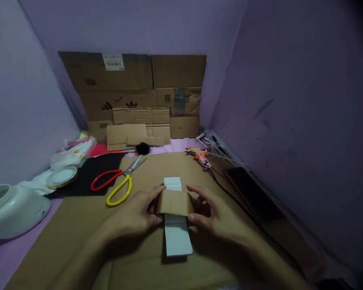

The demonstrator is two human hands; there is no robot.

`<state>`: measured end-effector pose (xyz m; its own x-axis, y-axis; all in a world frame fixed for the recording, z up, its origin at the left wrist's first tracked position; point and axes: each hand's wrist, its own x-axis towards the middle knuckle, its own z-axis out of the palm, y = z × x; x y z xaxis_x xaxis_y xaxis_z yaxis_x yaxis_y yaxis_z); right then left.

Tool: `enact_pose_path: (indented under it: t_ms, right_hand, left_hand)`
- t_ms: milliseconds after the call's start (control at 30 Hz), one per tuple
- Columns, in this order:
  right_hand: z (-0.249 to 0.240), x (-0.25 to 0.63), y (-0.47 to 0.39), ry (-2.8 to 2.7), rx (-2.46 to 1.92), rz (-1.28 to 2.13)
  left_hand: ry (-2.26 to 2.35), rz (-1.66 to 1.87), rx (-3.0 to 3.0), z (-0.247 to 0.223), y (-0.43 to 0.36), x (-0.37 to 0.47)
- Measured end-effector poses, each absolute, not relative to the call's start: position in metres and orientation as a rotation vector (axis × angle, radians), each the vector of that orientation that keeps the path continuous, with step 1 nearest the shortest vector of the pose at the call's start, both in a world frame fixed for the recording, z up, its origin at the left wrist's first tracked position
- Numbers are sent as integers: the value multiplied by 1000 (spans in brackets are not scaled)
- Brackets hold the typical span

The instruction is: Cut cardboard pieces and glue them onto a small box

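Observation:
A small brown cardboard piece [174, 202], bent down at its sides, lies across a white cardboard strip [178, 237]. The strip has creases and runs lengthwise away from me, showing beyond and in front of the brown piece. My left hand [139, 209] grips the brown piece's left side between thumb and fingers. On the opposite side, my right hand [214, 211] holds its right edge, thumb at the near corner and index finger raised by the far one. Some fingertips are hidden behind the folded sides.
Scissors [127, 174] with red and yellow handles lie open at the left. A patterned glue gun [199, 156] with a black cable [230, 193] rests at the right, near a dark phone-like slab [254, 195]. A white teapot-like vessel [18, 211] stands left; cardboard sheets [181, 72] lean behind.

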<state>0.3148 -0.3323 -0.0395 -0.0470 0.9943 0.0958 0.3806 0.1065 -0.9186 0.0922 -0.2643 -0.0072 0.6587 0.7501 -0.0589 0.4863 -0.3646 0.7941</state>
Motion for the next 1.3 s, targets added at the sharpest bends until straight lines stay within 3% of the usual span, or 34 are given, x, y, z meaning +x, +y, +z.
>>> enact_pose_path:
  t_ms: [233,767,1133,1300]
  right_hand:
    - [-55,301,-334,-1327,-1186,1209]
    - [-75,302,-339,-1365,-1210,1075]
    - [-73,303,-349,-1741,-1193,729]
    - [-65,305,-355,-1851,-1204,774]
  left_hand:
    - [912,460,1939,-13,-266,96]
    - [841,391,2162,-18,-269,94]
    - [880,156,2277,-23,-277,89]
    - [900,146,2256,-20,-277,90]
